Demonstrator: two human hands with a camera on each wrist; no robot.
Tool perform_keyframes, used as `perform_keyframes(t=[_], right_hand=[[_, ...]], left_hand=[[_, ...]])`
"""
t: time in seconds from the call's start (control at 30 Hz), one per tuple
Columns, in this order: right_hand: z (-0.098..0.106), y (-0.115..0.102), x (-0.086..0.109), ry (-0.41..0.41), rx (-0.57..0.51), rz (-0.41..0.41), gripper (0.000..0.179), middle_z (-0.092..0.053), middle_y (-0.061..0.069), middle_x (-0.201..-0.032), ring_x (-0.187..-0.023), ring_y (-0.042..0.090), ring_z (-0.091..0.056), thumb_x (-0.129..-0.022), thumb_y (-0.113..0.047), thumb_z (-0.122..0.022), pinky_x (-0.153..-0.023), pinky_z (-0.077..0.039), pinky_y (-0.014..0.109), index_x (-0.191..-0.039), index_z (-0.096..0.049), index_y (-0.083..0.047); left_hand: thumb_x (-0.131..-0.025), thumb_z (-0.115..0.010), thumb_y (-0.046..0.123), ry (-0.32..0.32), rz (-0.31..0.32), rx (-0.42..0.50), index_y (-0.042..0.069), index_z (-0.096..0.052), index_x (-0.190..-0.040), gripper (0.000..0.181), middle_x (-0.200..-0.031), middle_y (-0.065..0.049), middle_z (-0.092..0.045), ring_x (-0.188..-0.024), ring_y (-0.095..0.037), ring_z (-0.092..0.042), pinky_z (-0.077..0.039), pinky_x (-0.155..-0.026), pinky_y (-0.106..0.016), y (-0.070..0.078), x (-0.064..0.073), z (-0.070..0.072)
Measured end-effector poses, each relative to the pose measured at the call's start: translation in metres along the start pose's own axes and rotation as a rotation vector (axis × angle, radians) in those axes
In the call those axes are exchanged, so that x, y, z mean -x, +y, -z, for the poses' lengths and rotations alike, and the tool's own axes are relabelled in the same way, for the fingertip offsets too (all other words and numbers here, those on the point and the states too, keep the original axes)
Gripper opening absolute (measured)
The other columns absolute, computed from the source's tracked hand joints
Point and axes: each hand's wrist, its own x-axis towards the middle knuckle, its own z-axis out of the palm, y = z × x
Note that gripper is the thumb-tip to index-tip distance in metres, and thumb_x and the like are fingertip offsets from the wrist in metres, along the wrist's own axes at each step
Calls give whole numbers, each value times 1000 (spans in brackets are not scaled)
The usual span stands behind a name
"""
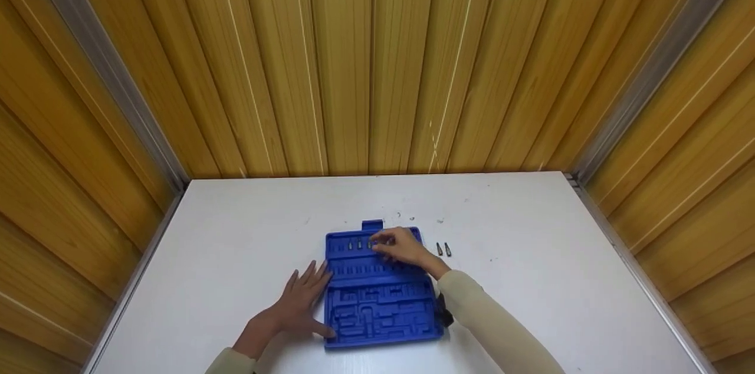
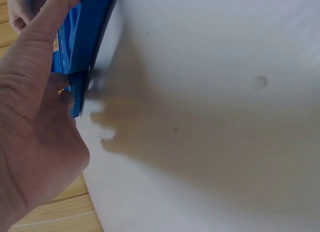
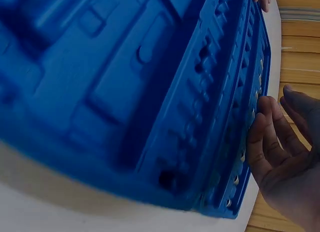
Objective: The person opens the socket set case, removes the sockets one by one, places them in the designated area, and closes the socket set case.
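Note:
A blue plastic tool case [image 1: 377, 338] lies unfolded on the white table, its moulded slots facing up. My left hand [image 1: 301, 297] spreads along the case's left side, thumb on the near left corner and fingertips at the edge by the hinge. Over the far row of slots is my right hand [image 1: 398, 245], its fingertips right at the row. In the right wrist view its thumb stands apart from the fingers, with nothing visible between them. Several small metal driver bits [image 1: 359, 243] sit in that row, some hidden by the hand in the head view.
Two loose bits [image 1: 443, 249] lie on the white table [image 1: 531, 279] right of the case. A dark object [image 1: 443, 310] at the case's right edge is partly hidden by the right sleeve. Wood-patterned panels [image 1: 371, 67] enclose the table at the back and sides.

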Motion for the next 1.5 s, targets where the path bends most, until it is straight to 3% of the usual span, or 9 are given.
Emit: perform_keyframes(t=[0.17,0.37,0.63,0.77,0.87,0.97,1.17,1.3,1.5], right_hand=[[-20,-9,-17,16,-29,-19,30,-74,25,-107,-79,42,-74,-98,-11,-67,-58,-59,29,-122,-69,8],[-34,-9,-27,57,-13,-51,29,-74,25,-102,-75,38,-74,-98,-7,-65,-53,-56,23,-122,-68,9],[-45,-18,-32,78,57,-149,27,-76,18,-93,-63,13,-65,-96,-9,-68,-54,-51,21,-117,-71,7],[-51,-25,-34,122,108,-216,27,-76,14,-90,-59,7,-61,-97,-12,-68,-54,-51,23,-117,-72,5],[-56,-26,-35,182,183,-263,27,-76,11,-91,-63,10,-63,-96,-16,-70,-61,-54,30,-117,-74,2],[-59,-25,-36,226,259,-281,29,-77,12,-99,-78,20,-70,-95,-20,-73,-73,-58,41,-116,-75,-1],[-61,-24,-38,221,343,-269,28,-76,14,-117,-109,35,-72,-93,-23,-75,-89,-58,54,-115,-76,-6],[-59,-28,-38,180,340,-288,29,-73,14,-121,-114,36,-69,-93,-24,-75,-92,-56,55,-118,-75,-9],[-58,-31,-42,206,253,-350,25,-73,10,-120,-110,35,-68,-92,-21,-77,-94,-51,58,-115,-70,-14]], left_hand=[[-66,-91,54,3,1,6,-2,-26,-159,127,-170,-23,-14,-156,-51,-9,-1,-120,-75,-1,1,0],[-66,-92,55,-8,1,21,0,-28,-159,126,-171,-22,-15,-156,-50,-10,1,-120,-76,-2,0,2],[-65,-92,56,-20,30,38,2,-28,-160,126,-171,-19,-15,-157,-48,-11,2,-120,-75,-3,3,0],[-64,-92,58,-21,43,32,3,-29,-160,127,-172,-18,-15,-157,-48,-13,1,-120,-76,-3,3,0],[-64,-92,58,-22,46,25,4,-29,-160,127,-172,-18,-15,-157,-48,-13,0,-120,-75,-2,3,0],[-64,-93,56,-22,41,25,3,-29,-160,126,-172,-18,-16,-157,-48,-13,0,-120,-76,0,2,0],[-66,-92,56,-25,43,21,2,-28,-160,126,-172,-18,-15,-157,-47,-13,0,-120,-75,2,1,0],[-66,-92,56,-26,45,8,1,-29,-159,125,-172,-19,-14,-157,-48,-13,0,-120,-76,2,0,1],[-66,-92,55,-29,29,-3,0,-28,-159,126,-171,-20,-14,-156,-49,-13,-2,-119,-76,0,-2,4]])
